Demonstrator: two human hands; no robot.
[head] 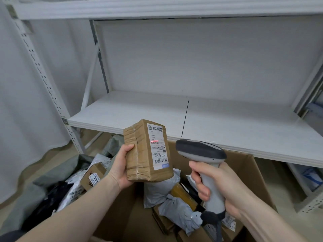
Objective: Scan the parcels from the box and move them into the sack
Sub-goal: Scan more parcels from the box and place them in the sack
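While hands scan, a bare white shelf (227, 123) spans behind, perhaps laminate.

taped brown cardboard parcel (139, 154), matt grey plastic scanner (201, 151).

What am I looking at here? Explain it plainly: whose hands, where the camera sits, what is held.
There is one picture, taken by a camera worn on a person's head, looking forward and down. No machine works here, only two bare hands. The left hand grips a taped brown parcel, label turned toward the scanner. The right hand grips a grey handheld scanner; its red line falls across a barcode on the label. Below is an open cardboard box with more parcels in it. At lower left lies a grey-green sack with parcels in it. Behind stands a white shelf.
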